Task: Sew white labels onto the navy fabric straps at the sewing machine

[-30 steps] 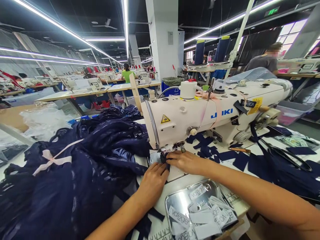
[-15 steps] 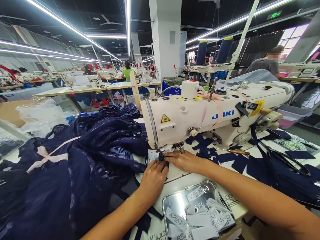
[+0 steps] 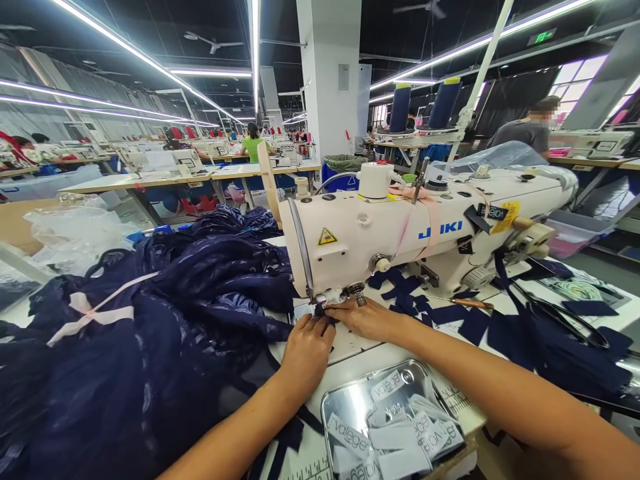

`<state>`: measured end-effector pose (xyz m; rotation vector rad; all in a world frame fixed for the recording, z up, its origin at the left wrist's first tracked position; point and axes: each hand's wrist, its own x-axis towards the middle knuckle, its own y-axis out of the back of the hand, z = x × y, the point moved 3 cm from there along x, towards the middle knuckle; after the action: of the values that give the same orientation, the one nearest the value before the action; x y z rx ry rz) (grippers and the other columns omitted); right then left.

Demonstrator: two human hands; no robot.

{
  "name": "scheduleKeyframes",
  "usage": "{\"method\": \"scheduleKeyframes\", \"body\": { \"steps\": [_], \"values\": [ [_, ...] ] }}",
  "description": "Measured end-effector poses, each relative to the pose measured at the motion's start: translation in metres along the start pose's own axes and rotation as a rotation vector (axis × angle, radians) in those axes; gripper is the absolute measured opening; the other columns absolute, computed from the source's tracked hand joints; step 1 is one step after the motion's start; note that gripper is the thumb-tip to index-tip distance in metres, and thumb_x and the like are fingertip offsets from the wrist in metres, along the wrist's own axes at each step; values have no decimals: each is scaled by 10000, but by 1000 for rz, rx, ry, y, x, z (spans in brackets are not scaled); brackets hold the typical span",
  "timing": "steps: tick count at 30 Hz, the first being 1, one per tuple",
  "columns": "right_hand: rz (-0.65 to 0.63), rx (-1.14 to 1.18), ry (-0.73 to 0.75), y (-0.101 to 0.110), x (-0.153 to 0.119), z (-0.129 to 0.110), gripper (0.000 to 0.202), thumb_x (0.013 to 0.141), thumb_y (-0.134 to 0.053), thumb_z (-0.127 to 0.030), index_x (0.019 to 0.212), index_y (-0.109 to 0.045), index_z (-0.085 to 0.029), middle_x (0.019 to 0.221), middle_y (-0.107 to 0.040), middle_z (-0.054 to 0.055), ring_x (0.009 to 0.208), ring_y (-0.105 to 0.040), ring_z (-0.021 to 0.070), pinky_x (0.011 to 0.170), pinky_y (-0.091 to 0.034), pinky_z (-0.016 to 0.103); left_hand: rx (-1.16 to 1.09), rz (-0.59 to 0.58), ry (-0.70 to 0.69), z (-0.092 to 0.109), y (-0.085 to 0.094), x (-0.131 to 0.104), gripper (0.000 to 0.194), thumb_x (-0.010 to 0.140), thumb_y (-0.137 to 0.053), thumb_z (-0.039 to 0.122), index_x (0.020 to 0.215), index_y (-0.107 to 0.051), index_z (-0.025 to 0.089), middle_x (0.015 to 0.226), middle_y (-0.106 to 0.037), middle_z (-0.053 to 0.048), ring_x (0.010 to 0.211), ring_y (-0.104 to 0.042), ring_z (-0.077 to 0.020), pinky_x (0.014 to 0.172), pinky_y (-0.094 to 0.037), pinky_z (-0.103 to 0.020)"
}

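Note:
Under the needle end of the white sewing machine (image 3: 320, 233), both hands meet at a small piece of navy fabric (image 3: 320, 311), mostly covered by fingers. My left hand (image 3: 309, 348) lies on the near side, its fingers bent and pressed together on the fabric. From the right, my right hand (image 3: 367, 319) reaches under the machine head, its fingertips closed at the fabric's edge beside the presser foot. Just below the hands stands a metal tray (image 3: 350, 393) with several white printed labels (image 3: 403, 437).
A large heap of navy garments (image 3: 100, 387), tied with a pale ribbon (image 3: 95, 317), covers the left side. Cut navy pieces (image 3: 475, 323), a wooden-handled tool (image 3: 467, 303) and scissors (image 3: 565, 317) lie to the right. Dark thread cones (image 3: 400, 110) stand behind. People sit at other machines.
The whole view has shifted slightly. Both hands stay at the needle, and my left hand's fingers are a little more drawn in over the fabric.

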<state>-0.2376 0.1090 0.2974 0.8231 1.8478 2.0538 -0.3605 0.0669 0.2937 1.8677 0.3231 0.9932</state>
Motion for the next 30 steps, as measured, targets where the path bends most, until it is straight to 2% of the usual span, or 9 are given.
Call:
{"method": "scheduleKeyframes", "body": {
  "steps": [7,11,14,16,19,22,24,27,30],
  "values": [
    [19,14,-19,2,3,0,395,768,-421,-4,1123,-552,-118,1085,-592,119,1026,-531,185,849,-436,309,11,8,-5,-1,1,1,184,706,-434,4,729,-582,109,752,-649,-96,706,-601,-204,804,-440,-389],
    [52,47,-21,4,4,0,368,761,-433,-28,1089,-577,-111,1074,-600,110,995,-537,192,846,-422,326,27,52,-28,1,3,-3,225,747,-416,29,896,-580,74,806,-650,-107,743,-599,-209,822,-422,-404],
    [91,68,-44,7,2,2,345,758,-459,-76,1073,-588,-127,1026,-620,102,935,-554,197,817,-420,344,15,68,-46,-1,10,-11,300,774,-365,32,1003,-550,90,840,-648,-96,789,-593,-209,838,-407,-428],
    [87,72,-62,8,1,2,306,764,-481,-132,1043,-606,-140,985,-631,99,872,-569,202,787,-422,352,1,51,-62,-9,16,-18,344,769,-340,13,1029,-543,113,861,-650,-87,834,-589,-212,851,-394,-442],
    [51,95,-72,9,-3,-2,263,778,-508,-226,1001,-626,-152,982,-621,90,822,-570,198,776,-416,348,-22,26,-80,-31,20,-24,362,745,-338,-10,1000,-559,119,880,-659,-86,862,-590,-218,831,-403,-429],
    [27,122,-73,8,-5,-11,319,793,-520,-300,1062,-591,-146,1045,-572,95,866,-542,201,777,-412,336,-95,-10,-9,-54,18,-21,403,680,-340,-33,958,-579,136,860,-664,-71,835,-601,-194,798,-428,-384],
    [32,111,-83,7,-6,-17,342,813,-503,-326,1089,-568,-135,1060,-542,106,893,-518,209,778,-409,343,-151,-37,67,-59,16,-16,429,624,-363,-21,946,-583,156,892,-656,-63,845,-595,-186,810,-422,-383],
    [42,95,-94,5,-6,-21,318,829,-489,-321,1072,-567,-131,1040,-526,110,901,-497,210,782,-404,353,-154,-31,117,-51,17,-9,340,630,-454,72,925,-593,168,942,-630,-73,887,-565,-220,835,-384,-438],
    [45,128,-102,4,-5,-19,305,822,-503,-293,1076,-566,-137,1040,-525,109,912,-496,209,777,-411,352,-77,2,41,-38,17,-5,169,726,-504,167,855,-614,170,859,-620,-67,845,-544,-225,815,-368,-440]
  ]
}}
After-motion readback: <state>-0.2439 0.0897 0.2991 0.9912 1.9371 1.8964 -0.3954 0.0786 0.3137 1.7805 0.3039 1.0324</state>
